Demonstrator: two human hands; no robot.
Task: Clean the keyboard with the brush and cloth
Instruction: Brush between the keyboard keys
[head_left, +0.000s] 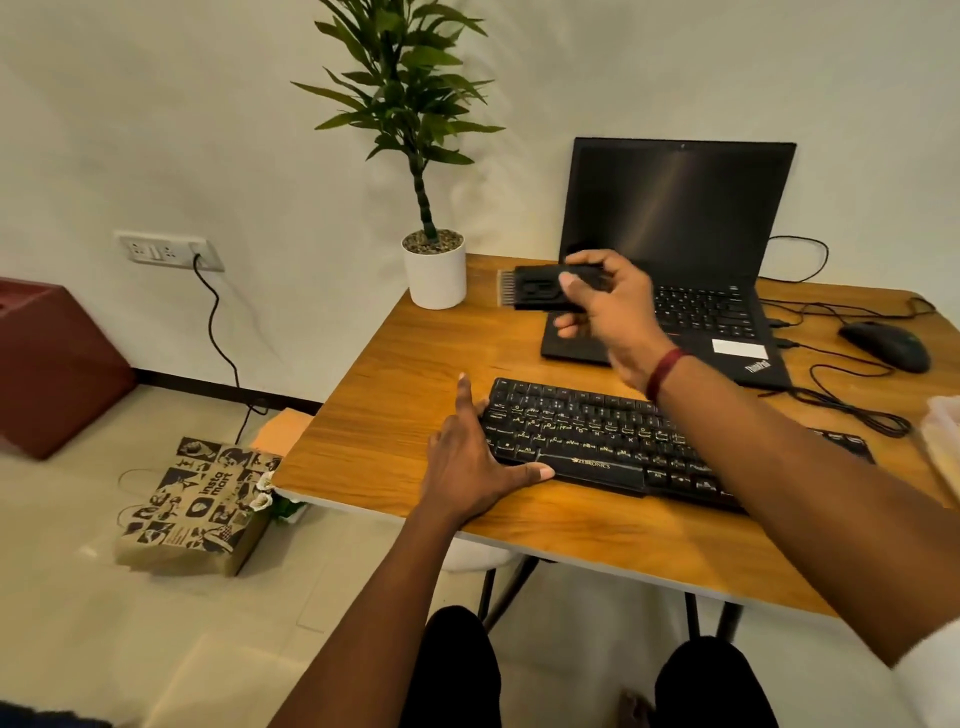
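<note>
The keyboard lies flat on the surface. The left hand, grip spread apart, braces the keyboard's left end, likely steadying it. Beyond the keyboard, the right hand has its grip clamped on the raised brush, seemingly ready to sweep.

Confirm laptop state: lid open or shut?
Open. The laptop lid stands upright behind its own keys, and the screen is dark.

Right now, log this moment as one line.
left hand: flat against keyboard left end | right hand: grips brush, in the air, clear of keyboard | bristles: pointing left
</note>
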